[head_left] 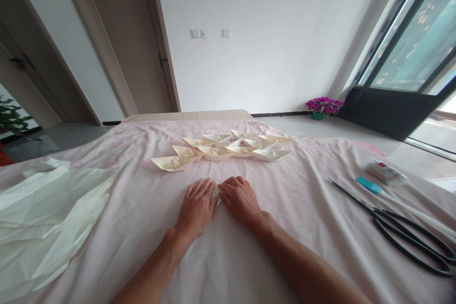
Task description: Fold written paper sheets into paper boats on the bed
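Observation:
A small piece of cream folded paper (215, 192) lies on the pink cloth between my hands, mostly covered by them. My left hand (200, 202) rests flat over its left side, fingers stretched forward and the thumb along the paper. On the other side, my right hand (239, 195) has its fingers curled down and pressed on the paper's right part. Just beyond my fingers stand several folded paper boats (215, 153) in rows, cream and whitish, one with small dark specks. How the piece under my hands is folded cannot be made out.
Pale crumpled sheets (53, 218) lie at left on the wrinkled pink cloth (142, 256). At right are large black-handled scissors (384, 221), a blue-ended tool (369, 185) and a small white box (386, 172). Purple flowers (324, 105) stand on the floor by the wall.

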Action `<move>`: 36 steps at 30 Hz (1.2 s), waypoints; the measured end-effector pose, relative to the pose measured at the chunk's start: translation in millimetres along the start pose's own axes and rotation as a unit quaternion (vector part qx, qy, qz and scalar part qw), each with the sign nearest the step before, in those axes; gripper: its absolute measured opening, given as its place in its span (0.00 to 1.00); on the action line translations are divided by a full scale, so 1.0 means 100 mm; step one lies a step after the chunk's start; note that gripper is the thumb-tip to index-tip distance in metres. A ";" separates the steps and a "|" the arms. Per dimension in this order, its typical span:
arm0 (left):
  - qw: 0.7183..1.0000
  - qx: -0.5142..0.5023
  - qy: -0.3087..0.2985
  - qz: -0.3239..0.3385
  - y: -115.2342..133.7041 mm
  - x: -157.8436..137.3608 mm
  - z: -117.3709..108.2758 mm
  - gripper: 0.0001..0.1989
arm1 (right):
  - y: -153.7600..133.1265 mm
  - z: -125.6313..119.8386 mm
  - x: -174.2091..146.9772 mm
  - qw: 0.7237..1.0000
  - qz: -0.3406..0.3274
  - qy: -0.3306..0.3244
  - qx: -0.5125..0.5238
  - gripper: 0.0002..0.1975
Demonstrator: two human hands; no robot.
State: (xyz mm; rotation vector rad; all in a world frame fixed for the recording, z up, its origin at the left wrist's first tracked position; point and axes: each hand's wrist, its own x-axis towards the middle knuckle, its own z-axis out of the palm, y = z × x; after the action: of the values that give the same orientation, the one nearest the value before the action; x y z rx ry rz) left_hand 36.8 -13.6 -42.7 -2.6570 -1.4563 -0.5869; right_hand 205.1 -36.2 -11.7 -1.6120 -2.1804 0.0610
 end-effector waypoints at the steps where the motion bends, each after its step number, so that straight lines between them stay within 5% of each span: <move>1: 1.000 0.012 -0.008 0.000 0.01 -0.01 0.01 0.23 | 0.00 0.00 -0.01 1.000 0.002 -0.003 -0.013 0.11; 14: 0.997 0.060 -0.057 0.013 -0.02 0.03 0.07 0.27 | 0.02 0.13 0.01 0.997 0.033 -0.054 -0.043 0.22; 19: 0.999 -0.028 -0.012 0.021 -0.09 0.02 0.03 0.27 | 0.07 0.13 0.02 0.998 0.054 -0.024 -0.009 0.20; 26: 0.975 -0.214 0.056 -0.011 -0.15 0.05 -0.05 0.42 | 0.11 0.10 0.06 0.991 0.087 0.045 0.091 0.13; 31: 0.955 -0.264 0.131 -0.039 -0.13 0.06 -0.07 0.28 | 0.11 0.13 0.11 0.960 0.099 0.116 0.233 0.08; 36: 0.943 -0.253 0.217 -0.014 -0.04 0.06 -0.19 0.15 | 0.02 0.01 0.10 0.949 -0.014 0.230 0.216 0.08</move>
State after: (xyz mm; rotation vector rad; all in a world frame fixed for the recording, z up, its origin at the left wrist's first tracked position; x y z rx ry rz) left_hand 30.4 -11.0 -23.9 -2.5728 -1.3441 -1.6217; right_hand 204.2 -26.4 -9.8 -1.2025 -1.6862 0.1303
